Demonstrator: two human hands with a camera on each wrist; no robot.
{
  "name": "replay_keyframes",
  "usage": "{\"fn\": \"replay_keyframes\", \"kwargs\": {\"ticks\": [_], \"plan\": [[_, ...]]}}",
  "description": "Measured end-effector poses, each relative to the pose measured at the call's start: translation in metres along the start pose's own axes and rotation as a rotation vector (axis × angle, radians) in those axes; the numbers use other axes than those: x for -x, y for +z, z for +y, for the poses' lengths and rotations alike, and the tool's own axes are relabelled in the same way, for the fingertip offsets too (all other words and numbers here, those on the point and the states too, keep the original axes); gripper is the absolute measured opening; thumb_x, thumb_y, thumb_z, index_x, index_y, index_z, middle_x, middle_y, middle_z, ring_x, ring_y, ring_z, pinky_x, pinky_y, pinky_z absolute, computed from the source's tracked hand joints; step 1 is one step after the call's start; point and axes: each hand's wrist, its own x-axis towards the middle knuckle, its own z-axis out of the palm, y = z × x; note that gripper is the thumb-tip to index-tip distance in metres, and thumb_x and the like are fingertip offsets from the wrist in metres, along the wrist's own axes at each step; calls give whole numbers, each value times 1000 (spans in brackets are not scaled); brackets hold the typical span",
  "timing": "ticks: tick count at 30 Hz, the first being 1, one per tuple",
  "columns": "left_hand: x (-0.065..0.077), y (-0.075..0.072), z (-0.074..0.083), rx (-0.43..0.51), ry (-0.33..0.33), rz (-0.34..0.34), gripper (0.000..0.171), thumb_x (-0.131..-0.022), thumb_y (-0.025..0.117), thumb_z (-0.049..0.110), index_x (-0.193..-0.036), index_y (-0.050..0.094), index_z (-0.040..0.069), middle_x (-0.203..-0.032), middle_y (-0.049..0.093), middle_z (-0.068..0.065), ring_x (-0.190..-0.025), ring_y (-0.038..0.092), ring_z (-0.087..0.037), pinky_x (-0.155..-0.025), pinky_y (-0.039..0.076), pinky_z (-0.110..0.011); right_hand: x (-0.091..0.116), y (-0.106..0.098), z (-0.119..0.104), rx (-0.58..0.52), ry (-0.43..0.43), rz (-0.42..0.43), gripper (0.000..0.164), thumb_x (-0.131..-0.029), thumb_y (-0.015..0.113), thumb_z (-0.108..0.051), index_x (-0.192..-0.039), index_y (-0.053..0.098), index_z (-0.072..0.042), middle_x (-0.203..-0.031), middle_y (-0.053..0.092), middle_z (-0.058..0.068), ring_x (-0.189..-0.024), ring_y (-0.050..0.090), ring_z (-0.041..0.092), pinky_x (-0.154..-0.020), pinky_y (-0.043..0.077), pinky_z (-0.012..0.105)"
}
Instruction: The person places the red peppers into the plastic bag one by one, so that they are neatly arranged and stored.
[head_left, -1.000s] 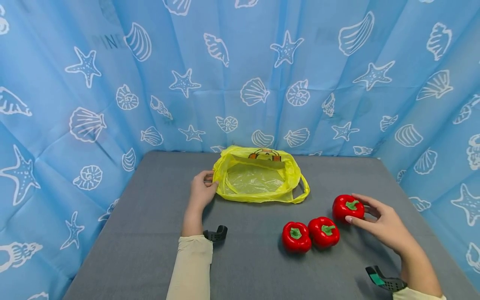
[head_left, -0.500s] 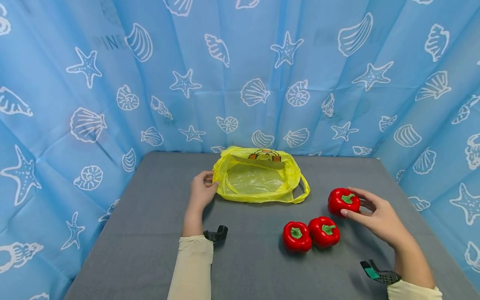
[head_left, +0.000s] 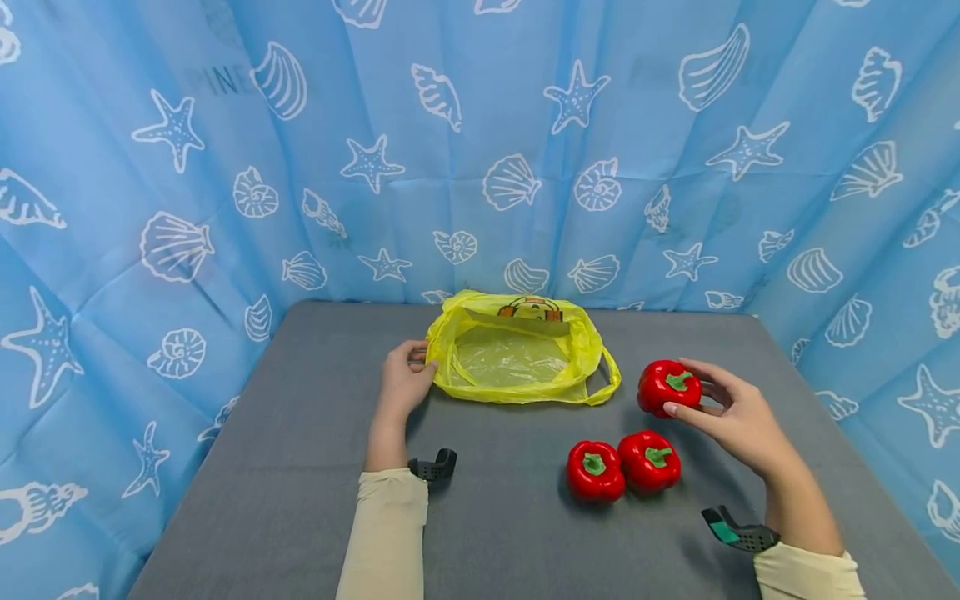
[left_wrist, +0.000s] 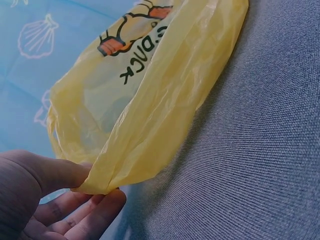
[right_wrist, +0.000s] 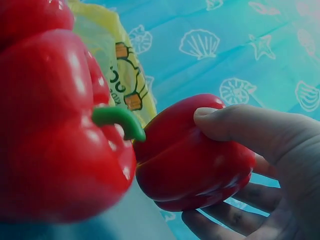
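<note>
A yellow plastic bag lies near the back of the table with its mouth spread wide. My left hand pinches its left rim between thumb and fingers, as the left wrist view shows on the bag. To the right, my right hand grips a red bell pepper with a green stem, raised over the table. The right wrist view shows the thumb on one side of this pepper and fingers beneath it. Another red pepper and a third pepper sit side by side, nearer the front.
The grey cloth-covered table ends at a blue curtain with white shell and starfish prints. One handle loop of the bag sticks out on its right side. A dark wrist strap sits on the right forearm.
My right hand has lifted the pepper and carried it left and toward the back, closer to the bag. The left hand keeps its hold, and the two other peppers have stayed put.
</note>
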Motion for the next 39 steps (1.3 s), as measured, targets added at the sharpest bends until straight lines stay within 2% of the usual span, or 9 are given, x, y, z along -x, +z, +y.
{"fn": "replay_keyframes", "kwargs": {"ticks": [10,19,25,39], "plan": [[0,0,1,7,10,1,38,-103,70,10,-141,64,6,-132,66,-19,-121,70,-37,-98,62,-49,-10,8,-13,-31,-14,-16,76,-97,79,-35,-160,45,-9,-158,48,24,-136,53,51,-81,54,13],[-1,1,2,0,7,-3,39,-103,70,11,-142,63,6,-133,66,-19,-122,69,-36,-98,62,-49,-16,14,-18,-71,-27,-49,78,-96,81,-28,-162,42,-10,-159,47,26,-136,53,53,-79,57,15],[-1,0,3,10,0,-8,39,-104,69,10,-141,63,6,-133,65,-19,-122,69,-37,-98,61,-49,-21,19,-25,-95,-43,-45,77,-96,81,-29,-161,44,-11,-158,49,22,-135,56,48,-81,58,16],[0,1,1,12,-3,-6,37,-104,69,10,-141,64,6,-132,66,-19,-121,69,-37,-98,62,-49,-27,39,-42,-140,-58,-65,77,-95,83,-31,-159,46,-12,-159,50,19,-137,57,45,-86,60,18]]}}
